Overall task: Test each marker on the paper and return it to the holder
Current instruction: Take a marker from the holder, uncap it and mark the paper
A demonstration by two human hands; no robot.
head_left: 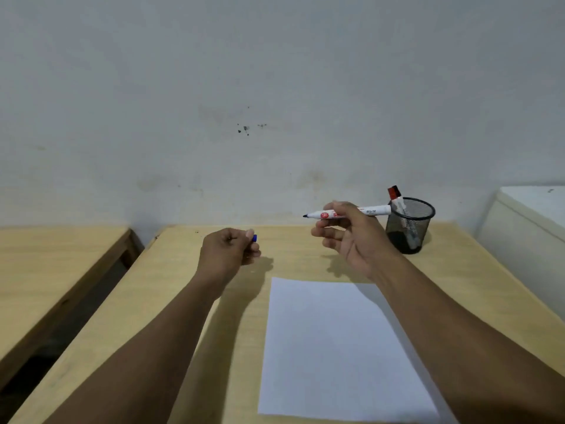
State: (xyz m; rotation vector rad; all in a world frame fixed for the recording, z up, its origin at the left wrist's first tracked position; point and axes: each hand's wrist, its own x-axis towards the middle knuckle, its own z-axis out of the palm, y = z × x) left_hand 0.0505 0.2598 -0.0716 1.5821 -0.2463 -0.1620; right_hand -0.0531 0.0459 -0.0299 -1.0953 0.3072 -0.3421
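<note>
We are working at a light wooden desk (189, 301) pushed against a pale wall, and we are keeping a blank white sheet of paper (333, 347) lying flat and square in front of us, between our forearms, so that it is sitting right where a tip can come down on it; no mark is showing on it yet, so we are judging the testing to be barely begun. At the far right corner of the desk we are leaving the black mesh pen holder (411, 231) standing upright, well apart from the paper yet within our right arm's reach, and it is holding a red-capped marker (399, 201) that is leaning against the rim, waiting its turn. Our right hand (348, 237) is pinching a white-barrelled whiteboard marker (351, 213) between thumb and fingertips, holding it roughly level above the desk with its bared dark tip pointing left, its rear end hanging just in front of the holder. Our left hand (227, 249) is curling closed around a small blue cap (254, 238), only its end peeking out past the fingers, which we are presumably keeping in hand so it can go straight back on once the tip has been tried.
</note>
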